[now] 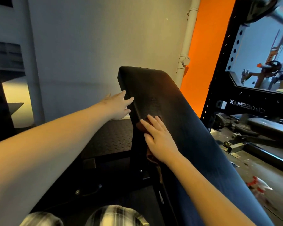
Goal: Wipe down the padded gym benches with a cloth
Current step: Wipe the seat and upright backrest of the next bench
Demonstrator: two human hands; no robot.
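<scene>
Cloth of reddish-brown fabric [139,126] lies under the flat, open right grip [158,139] at the left edge of the inclined black padded gym bench [178,103], open left grip [118,106] bracing its side; firm overlapping strokes seem best.

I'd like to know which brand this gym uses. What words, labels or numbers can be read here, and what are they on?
"CROSSMAX": white letters, seen mirror-reversed, on the black crossbar of the rack at right.
The white emblem beside those letters is too blurred to read.
No other text can be read.
</scene>
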